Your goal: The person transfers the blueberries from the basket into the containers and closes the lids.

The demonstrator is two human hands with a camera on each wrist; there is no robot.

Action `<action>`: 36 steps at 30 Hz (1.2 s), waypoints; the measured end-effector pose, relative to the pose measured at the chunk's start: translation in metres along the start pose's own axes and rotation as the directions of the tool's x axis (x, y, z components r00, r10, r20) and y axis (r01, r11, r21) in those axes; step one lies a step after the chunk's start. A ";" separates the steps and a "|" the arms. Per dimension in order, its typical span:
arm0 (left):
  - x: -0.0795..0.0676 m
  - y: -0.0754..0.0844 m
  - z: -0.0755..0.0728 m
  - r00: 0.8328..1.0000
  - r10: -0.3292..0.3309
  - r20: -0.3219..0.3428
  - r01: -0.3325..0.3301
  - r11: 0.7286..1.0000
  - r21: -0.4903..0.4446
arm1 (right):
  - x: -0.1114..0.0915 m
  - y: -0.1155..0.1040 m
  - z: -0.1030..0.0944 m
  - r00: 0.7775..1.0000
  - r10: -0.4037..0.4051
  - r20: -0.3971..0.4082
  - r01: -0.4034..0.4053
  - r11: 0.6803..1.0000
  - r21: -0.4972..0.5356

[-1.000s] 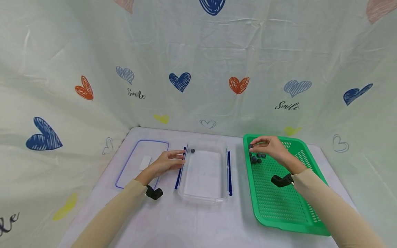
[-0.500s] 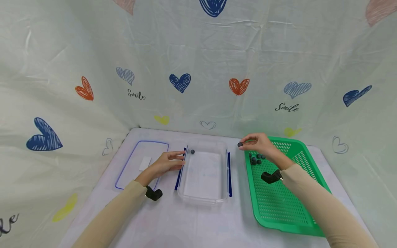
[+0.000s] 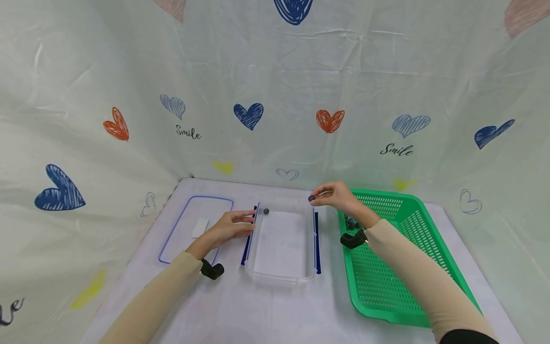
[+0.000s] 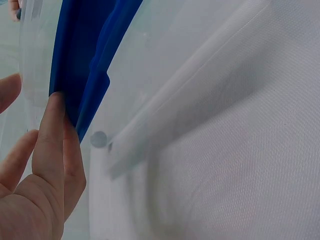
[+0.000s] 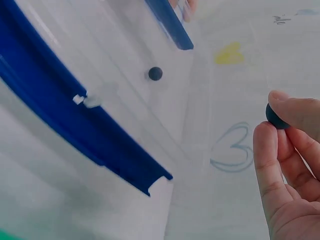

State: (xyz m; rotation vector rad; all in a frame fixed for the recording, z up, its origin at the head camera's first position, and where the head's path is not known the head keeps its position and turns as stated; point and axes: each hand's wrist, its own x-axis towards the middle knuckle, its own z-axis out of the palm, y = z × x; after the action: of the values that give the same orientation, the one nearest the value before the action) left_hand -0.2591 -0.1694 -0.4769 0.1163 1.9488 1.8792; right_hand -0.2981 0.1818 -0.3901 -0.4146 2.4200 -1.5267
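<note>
Head view: dark ball (image 3: 311, 198) between right-hand fingertips (image 3: 316, 200).

Lid (image 3: 195, 225) left of container (image 3: 281, 243); basket (image 3: 401, 260) right; ball (image 3: 266, 211) inside container.

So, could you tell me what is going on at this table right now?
A person's right hand pinches a small dark ball over the far right corner of a clear plastic box. Their left hand rests against the box's left side. One ball already lies inside, and more balls sit in the green basket on the right.
</note>
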 end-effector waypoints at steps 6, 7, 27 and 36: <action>0.001 0.000 -0.001 1.000 0.001 0.001 -0.001 1.000 0.003 | 0.014 -0.006 0.018 0.999 -0.034 0.032 0.034 0.999 0.003; 0.001 0.000 -0.001 1.000 0.000 0.002 0.000 1.000 0.003 | 0.016 -0.006 0.021 0.999 -0.036 0.035 0.036 0.999 0.003; 0.002 -0.001 -0.002 1.000 -0.006 -0.006 0.006 1.000 0.031 | 0.046 -0.008 0.065 0.998 -0.037 0.049 0.038 0.999 -0.030; 0.004 -0.002 -0.002 1.000 -0.019 -0.017 0.019 0.999 0.031 | 0.055 -0.005 0.087 0.998 -0.047 0.051 0.049 0.998 -0.049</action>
State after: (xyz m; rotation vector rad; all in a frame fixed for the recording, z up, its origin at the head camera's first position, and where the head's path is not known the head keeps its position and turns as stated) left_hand -0.2628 -0.1697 -0.4797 0.0912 1.9837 1.8439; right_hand -0.3174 0.0869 -0.4255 -0.5180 2.4308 -1.4600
